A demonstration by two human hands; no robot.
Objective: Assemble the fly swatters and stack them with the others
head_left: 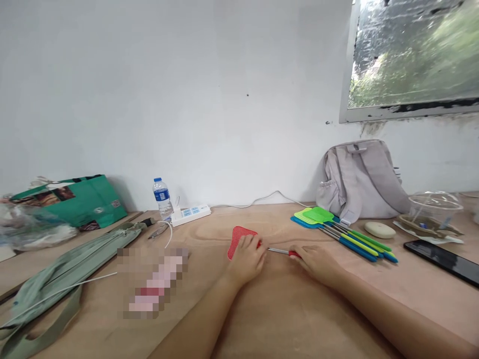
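Note:
A red fly swatter [238, 238] with a perforated head and a thin metal shaft lies across the middle of the wooden table, its head to the left. My left hand [248, 257] is closed around it where the head meets the shaft. At the other end, my right hand [311, 260] has its fingers wrapped on the red handle. The bare metal shaft shows between the two hands. Right of my hands lies a pile of green, yellow-green and blue fly swatters [346, 234], heads pointing left.
A grey backpack [364, 179], a cream oval object [379, 230], a clear plastic container [436, 207] and a black phone [443, 259] are on the right. On the left are a power strip [191, 214], a water bottle [162, 197], a green bag [88, 199] and a grey-green cloth bag [80, 267].

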